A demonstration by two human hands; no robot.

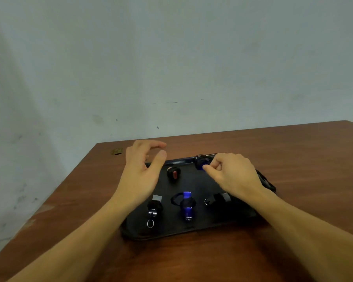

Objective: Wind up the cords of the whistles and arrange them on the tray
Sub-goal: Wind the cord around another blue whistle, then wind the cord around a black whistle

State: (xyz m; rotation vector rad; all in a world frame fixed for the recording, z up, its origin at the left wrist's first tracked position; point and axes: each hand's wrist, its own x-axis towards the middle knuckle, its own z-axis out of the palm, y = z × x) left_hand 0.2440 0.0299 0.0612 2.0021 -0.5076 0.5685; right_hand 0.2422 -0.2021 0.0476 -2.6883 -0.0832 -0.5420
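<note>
Five wound whistles lie on the black tray [135, 231]: two blue, one red, two dark. The right hand [232, 174] pinches the blue whistle [201, 164] at one o'clock; the left hand [143, 167] hovers slack at eleven.

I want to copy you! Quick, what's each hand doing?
Left hand: open, fingers relaxed, holding nothing.
Right hand: fingers pinching the blue whistle at the tray's far edge.

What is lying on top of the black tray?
Five whistles lie on the tray: red, silver, two blue, one black. The right hand covers its right part.
</note>
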